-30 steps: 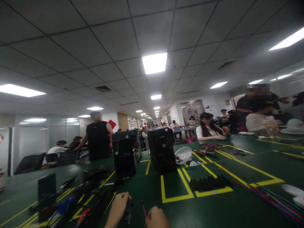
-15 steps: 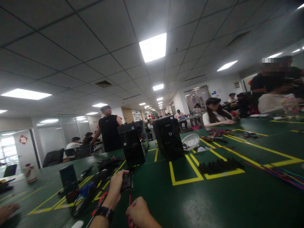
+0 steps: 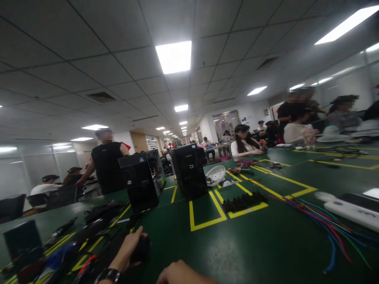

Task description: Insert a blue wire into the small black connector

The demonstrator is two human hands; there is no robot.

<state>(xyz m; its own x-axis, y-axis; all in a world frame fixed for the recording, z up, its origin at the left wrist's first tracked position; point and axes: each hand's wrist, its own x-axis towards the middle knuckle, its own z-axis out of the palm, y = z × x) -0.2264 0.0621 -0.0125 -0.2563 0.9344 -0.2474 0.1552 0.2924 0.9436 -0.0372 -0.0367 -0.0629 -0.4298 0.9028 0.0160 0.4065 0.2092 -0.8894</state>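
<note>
One dark block (image 3: 140, 249) in left hand (image 3: 128, 246), at 7 o'clock in the view. Lifted above or resting on green bench (image 3: 225, 256): cannot tell. Too blurred for detail. Grip: curled about the block's 9 o'clock side, one digit stretched toward 1 o'clock. Black watch (image 3: 113, 275) on same wrist.

Right hand (image 3: 183, 273) at 4 o'clock from the block, apart from it, cut off by the lower edge. Fingertips out of sight; cannot tell whether spread or pinching anything.

Handling, own judgement: best to steady the block by opposite edges, to turn it toward the right hand, and to raise both sets of fingertips into sight. Likely to slip if held by one side only. Advisable to stay off the clutter toward 9.

Outward: red tool grip (image 3: 89, 263) between 8 and 9; dark box (image 3: 22, 238) at 9. Upright PC case (image 3: 140, 189) at 12, second case (image 3: 189, 173) at 1. Black strip (image 3: 244, 202) at 2; loose wires (image 3: 328, 225) at 3, well apart. Beyond: standing person (image 3: 106, 169) at 11.
</note>
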